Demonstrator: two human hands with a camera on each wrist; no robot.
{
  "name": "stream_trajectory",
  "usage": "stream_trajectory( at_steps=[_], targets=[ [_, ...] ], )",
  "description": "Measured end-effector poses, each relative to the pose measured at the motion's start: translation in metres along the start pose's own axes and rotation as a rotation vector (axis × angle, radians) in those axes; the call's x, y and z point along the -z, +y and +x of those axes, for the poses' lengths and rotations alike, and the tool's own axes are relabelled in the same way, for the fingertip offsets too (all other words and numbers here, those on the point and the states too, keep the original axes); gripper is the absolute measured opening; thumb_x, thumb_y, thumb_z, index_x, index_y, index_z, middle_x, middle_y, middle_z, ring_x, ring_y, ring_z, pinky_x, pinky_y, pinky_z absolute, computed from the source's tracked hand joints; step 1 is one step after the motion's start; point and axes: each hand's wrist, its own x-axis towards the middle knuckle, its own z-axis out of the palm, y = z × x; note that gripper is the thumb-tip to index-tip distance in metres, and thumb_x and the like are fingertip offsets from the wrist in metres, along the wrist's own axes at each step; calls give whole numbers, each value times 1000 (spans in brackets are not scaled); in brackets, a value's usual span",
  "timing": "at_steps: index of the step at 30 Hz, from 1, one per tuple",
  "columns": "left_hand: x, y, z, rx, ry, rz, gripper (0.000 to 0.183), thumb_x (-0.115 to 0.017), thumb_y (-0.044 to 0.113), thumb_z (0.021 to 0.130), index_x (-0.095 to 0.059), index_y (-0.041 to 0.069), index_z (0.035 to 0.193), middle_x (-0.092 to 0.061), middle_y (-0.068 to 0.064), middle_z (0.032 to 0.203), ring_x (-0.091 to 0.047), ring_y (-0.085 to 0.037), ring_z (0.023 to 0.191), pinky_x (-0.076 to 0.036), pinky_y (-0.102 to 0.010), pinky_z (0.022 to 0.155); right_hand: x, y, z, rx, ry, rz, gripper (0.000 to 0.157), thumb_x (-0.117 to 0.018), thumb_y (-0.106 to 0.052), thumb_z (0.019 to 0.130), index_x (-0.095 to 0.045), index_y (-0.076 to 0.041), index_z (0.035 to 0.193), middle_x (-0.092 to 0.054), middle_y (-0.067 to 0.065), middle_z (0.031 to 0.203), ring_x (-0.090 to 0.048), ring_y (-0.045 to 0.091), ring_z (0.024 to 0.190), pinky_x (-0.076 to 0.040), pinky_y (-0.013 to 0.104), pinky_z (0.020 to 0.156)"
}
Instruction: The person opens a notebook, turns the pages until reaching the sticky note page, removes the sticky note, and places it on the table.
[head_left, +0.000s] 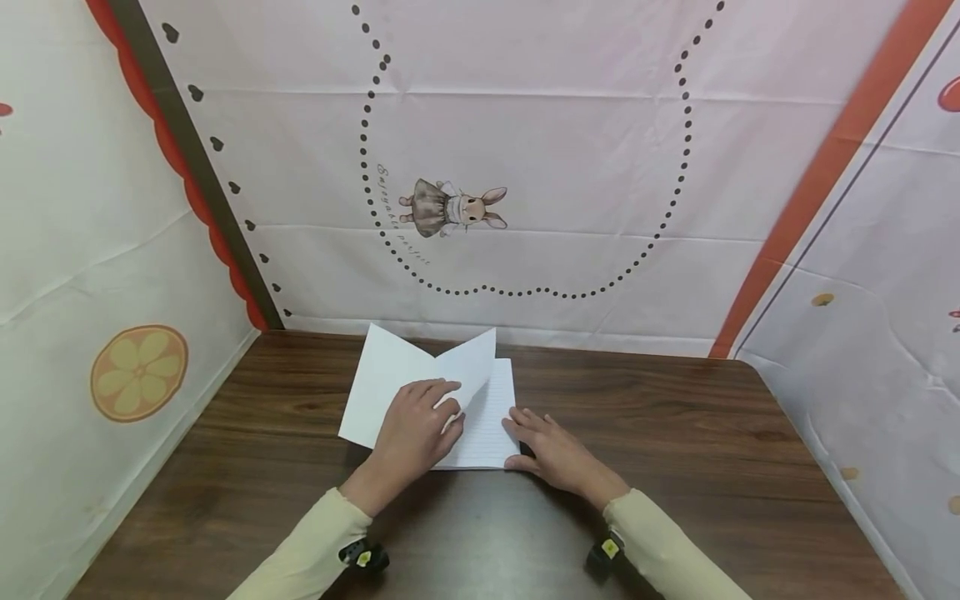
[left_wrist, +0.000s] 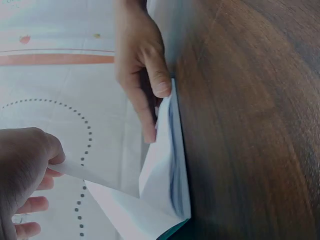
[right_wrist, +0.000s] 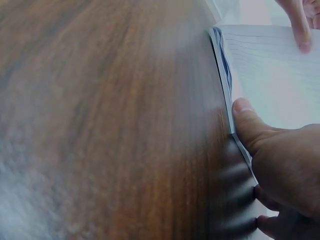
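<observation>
An open notebook [head_left: 480,437] with lined paper lies on the dark wooden table. One of its pages [head_left: 471,362] stands lifted at a slant between the two sides. My left hand [head_left: 420,425] pinches this page between thumb and fingers, and the left wrist view shows the paper's edge at the thumb [left_wrist: 56,154]. At the notebook's lower right corner, my right hand [head_left: 551,450] rests with fingers fairly straight along the right edge. Its thumb [right_wrist: 245,112] presses on the paper near the bottom edge. A bit of teal cover [left_wrist: 174,230] peeks out below the pages.
The wooden table [head_left: 660,433] stretches to both sides of the notebook. Behind it hangs a pale cloth [head_left: 562,167] printed with a rabbit and dotted lines, and similar cloth [head_left: 60,250] borders the left. Each wrist carries a small black device [head_left: 365,554].
</observation>
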Motion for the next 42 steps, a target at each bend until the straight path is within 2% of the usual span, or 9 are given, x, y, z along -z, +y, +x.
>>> stream_trajectory(
  at_steps=[10,22,30,32,37,42],
  targets=[
    [17,-18,-8,59,81,4,11,-78,16,86,-75,9,77,-75,-11,112,-70,-31,104,-57,-49,88,-1,-1,-2,0,-16,30,71,-60,-49,100,-43,-6,155,-35,14,163,-30,34,153,-26,59,120],
    [34,-40,-32,124,131,7,19,-73,14,84,-68,6,68,-74,-17,110,-69,-38,101,-57,-53,82,-1,-1,-1,-3,-22,33,72,-59,-50,100,-42,-7,156,-34,14,164,-29,34,153,-24,59,121],
    [37,-56,-51,178,120,20,23,-67,13,83,-61,8,62,-73,-20,111,-67,-41,103,-55,-56,82,-3,-1,-2,-9,-17,46,71,-60,-48,100,-43,-7,155,-35,14,163,-30,35,152,-24,60,121],
    [38,-61,-57,183,116,39,22,-67,12,82,-62,5,62,-72,-22,111,-66,-43,104,-55,-57,83,-4,-1,-1,-8,-16,54,71,-60,-48,100,-43,-6,155,-35,15,163,-30,35,152,-24,60,121],
    [38,-68,-70,210,60,80,20,-68,12,81,-67,-1,67,-71,-24,112,-65,-44,105,-54,-58,84,-4,-1,0,-14,-10,60,70,-61,-47,100,-44,-7,155,-35,14,163,-30,35,152,-24,60,121],
    [37,-73,-83,244,-8,104,21,-69,13,81,-67,-2,68,-70,-25,113,-64,-45,107,-53,-59,87,-4,0,-1,-22,-13,53,70,-61,-48,100,-45,-7,154,-36,14,163,-30,35,152,-24,60,121]
  ],
)
